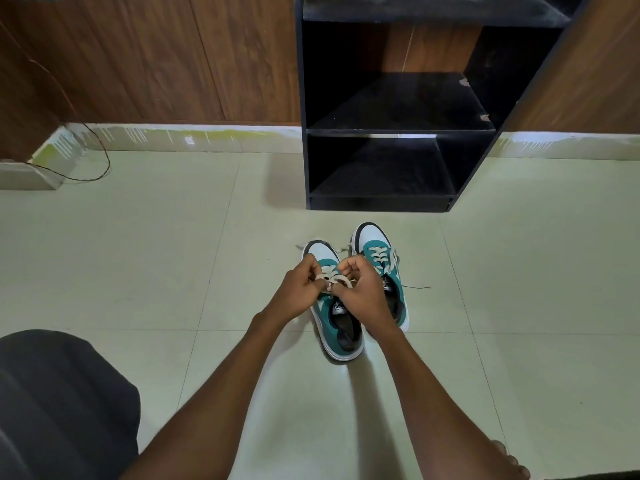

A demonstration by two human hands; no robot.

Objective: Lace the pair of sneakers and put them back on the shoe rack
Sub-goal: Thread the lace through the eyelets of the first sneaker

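The black shoe rack (398,129) stands at the far side of the tiled floor (138,254), against the wood-panelled wall. Just near of it the pair of teal-and-white sneakers sit side by side, toes pointing far — the right sneaker (379,268) laced, the left sneaker (337,327) under the hands. Both forearms reach straight out from the near edge and converge over it. The left hand (301,289) and right hand (363,289) are knuckles-up, fingers curled — each grip pinching the cream lace (337,280) looped between them.
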